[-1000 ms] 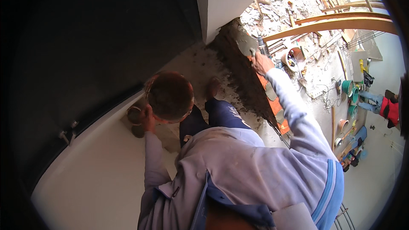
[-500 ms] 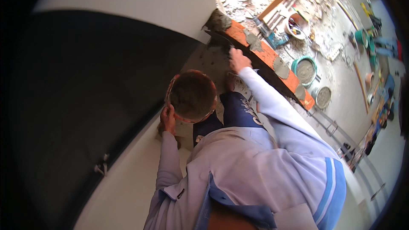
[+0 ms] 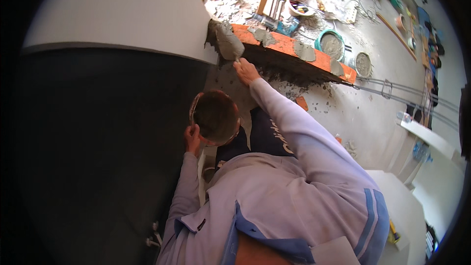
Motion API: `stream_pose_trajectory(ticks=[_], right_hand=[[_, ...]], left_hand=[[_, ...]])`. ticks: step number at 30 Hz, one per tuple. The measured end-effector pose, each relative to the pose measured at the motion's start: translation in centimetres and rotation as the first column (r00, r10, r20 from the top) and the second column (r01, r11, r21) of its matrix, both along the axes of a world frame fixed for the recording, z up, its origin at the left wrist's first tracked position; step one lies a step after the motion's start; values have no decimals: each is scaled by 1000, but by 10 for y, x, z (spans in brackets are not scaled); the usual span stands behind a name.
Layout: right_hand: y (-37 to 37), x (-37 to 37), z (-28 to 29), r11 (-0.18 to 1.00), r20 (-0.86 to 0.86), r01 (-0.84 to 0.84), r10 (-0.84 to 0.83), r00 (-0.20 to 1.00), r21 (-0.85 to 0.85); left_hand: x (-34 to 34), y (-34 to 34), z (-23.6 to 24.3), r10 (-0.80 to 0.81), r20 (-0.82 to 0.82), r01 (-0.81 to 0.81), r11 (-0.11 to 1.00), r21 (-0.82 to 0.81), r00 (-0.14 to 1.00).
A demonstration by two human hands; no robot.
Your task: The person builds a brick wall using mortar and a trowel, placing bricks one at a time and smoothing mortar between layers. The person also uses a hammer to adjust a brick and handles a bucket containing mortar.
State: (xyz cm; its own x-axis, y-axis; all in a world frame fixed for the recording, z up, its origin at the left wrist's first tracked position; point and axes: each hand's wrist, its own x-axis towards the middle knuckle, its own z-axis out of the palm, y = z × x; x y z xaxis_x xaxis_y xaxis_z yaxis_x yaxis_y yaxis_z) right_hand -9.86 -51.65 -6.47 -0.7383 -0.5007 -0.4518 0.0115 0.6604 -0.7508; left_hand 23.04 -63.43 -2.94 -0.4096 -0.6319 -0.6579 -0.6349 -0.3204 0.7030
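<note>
My left hand (image 3: 192, 139) grips the rim of a reddish round bucket (image 3: 226, 103), tilted, with grey mortar (image 3: 210, 118) inside. My right hand (image 3: 247, 72) is closed round the handle of a trowel (image 3: 229, 44). Its blade, grey and coated with mortar, is at the left end of a low orange brick wall (image 3: 282, 44), close to the white wall's corner. Whether the blade presses on the mortar there cannot be made out. Patches of grey mortar (image 3: 304, 51) sit along the top of the bricks.
Beyond the bricks stand a green tub of mortar (image 3: 318, 44), a smaller mortar bucket (image 3: 363, 64), a blue power tool (image 3: 287, 27) and a pinkish tool bucket (image 3: 300, 11). Rubble (image 3: 223, 0) covers the floor behind. Metal rods (image 3: 407, 95) extend right. A dark surface (image 3: 113, 142) fills the left.
The view has shifted, so the wall appears further left and flatter. The trowel has turned, its mortar-covered blade now showing at the wall's left end. The bucket remains in my left hand.
</note>
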Motion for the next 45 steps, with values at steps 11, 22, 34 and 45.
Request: stream_pose_trajectory(ticks=[11,22,34,45], right_hand=[[97,12,34,918,-83,174,-154,984,357],[115,62,123,571,-232,-570,797,558,591],[149,51,113,601,44,-725,759,650,337],[219,-27,96,802,424,-540,595,682,-256]], left_hand=[[-20,-23,17,-224,50,221,973,64,973],[-122,-23,54,-635,227,672,667,-322,739],[-210,20,102,-634,-9,539,665,-517,774],[-181,44,60,-461,-69,411,842,-348,885]])
